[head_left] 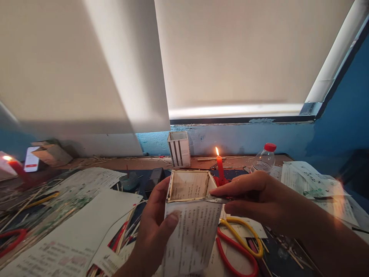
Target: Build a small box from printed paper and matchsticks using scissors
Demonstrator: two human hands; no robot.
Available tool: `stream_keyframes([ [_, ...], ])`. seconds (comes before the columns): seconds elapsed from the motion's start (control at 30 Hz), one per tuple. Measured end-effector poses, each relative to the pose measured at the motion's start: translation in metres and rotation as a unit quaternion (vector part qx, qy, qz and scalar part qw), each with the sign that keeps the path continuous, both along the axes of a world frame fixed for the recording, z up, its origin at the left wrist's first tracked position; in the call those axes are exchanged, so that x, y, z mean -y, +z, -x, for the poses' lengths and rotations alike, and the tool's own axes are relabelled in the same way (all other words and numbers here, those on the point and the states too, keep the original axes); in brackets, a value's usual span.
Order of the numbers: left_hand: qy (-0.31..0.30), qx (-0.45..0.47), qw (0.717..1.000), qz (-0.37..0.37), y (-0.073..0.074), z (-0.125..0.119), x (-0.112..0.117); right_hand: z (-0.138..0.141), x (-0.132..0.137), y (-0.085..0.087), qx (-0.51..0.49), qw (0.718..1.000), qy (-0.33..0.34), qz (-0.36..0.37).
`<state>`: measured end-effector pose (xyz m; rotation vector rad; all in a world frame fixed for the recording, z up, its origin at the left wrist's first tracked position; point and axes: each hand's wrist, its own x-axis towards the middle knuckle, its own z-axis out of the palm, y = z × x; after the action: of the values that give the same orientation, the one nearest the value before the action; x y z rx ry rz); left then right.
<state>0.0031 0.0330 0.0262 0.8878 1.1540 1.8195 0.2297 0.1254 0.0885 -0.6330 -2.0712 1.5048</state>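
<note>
Paper-lined stick box [188, 186] is held up over the middle of the bench [115, 162], in front of a lit red candle [220, 166]. A printed sheet [192, 238] hangs from its near top edge, its lower part untrimmed. My left grip [157, 227] clasps box and sheet; my right grip [255, 200] pinches a thin metal blade [218, 200] against that edge. The inside already looks lined.

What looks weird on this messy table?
A lit red candle stands just behind the small paper box that the left hand holds, with loose papers scattered around. That looks odd: an open flame so close to paper could be risky. Another lit candle burns at the far left.
</note>
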Motion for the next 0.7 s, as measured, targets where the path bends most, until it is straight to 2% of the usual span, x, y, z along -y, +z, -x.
stream_keyframes([
  [0.23, 0.0, 0.002, 1.0, -0.009, 0.0, -0.001, -0.001, 0.0, 0.0, 0.0, 0.009, 1.0, -0.002, 0.001],
  [0.4, -0.052, -0.029, 0.997, -0.038, -0.013, 0.012, -0.001, 0.004, 0.006, 0.007, 0.016, 1.0, 0.001, 0.021],
  [0.53, -0.066, -0.049, 0.995, -0.05, -0.02, 0.019, -0.001, 0.008, 0.01, 0.013, 0.029, 0.999, 0.011, 0.044],
  [0.7, -0.076, -0.042, 0.995, -0.057, -0.017, 0.017, -0.002, 0.007, 0.01, 0.009, 0.027, 0.999, 0.005, 0.041],
])
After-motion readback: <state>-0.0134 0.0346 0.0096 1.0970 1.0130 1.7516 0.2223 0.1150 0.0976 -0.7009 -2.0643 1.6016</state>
